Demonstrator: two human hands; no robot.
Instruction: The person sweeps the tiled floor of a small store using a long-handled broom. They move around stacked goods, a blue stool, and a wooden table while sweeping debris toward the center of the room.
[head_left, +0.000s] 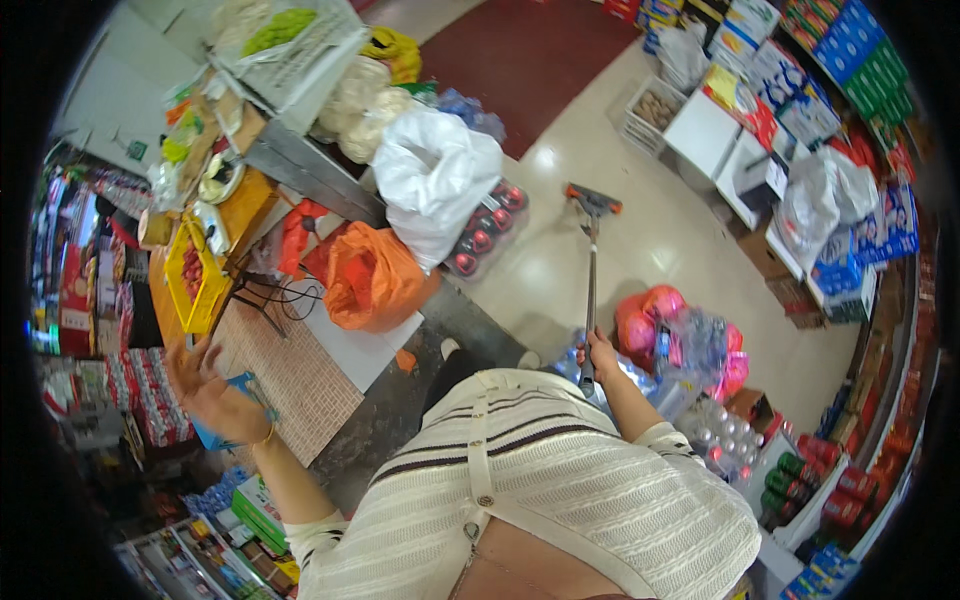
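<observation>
My right hand (601, 357) grips the handle of a sponge mop (592, 277) near its upper end. The mop's grey and orange head (594, 198) rests on the pale tiled floor, away from my body. My left hand (217, 394) is raised at the left with its fingers apart, holding nothing. It is nearest the end of a wooden table (169, 292), on which a yellow plastic basket (196, 281) holds small red items. Below that hand, a blue box (238, 409) shows partly.
An orange plastic bag (371, 281), a white sack (435, 176) and shrink-wrapped bottles (487, 232) stand left of the mop. Bagged pink and orange items (651, 319) and bottle packs (720, 435) lie to the right. A white crate (651, 116) and cardboard boxes (787, 289) border the floor.
</observation>
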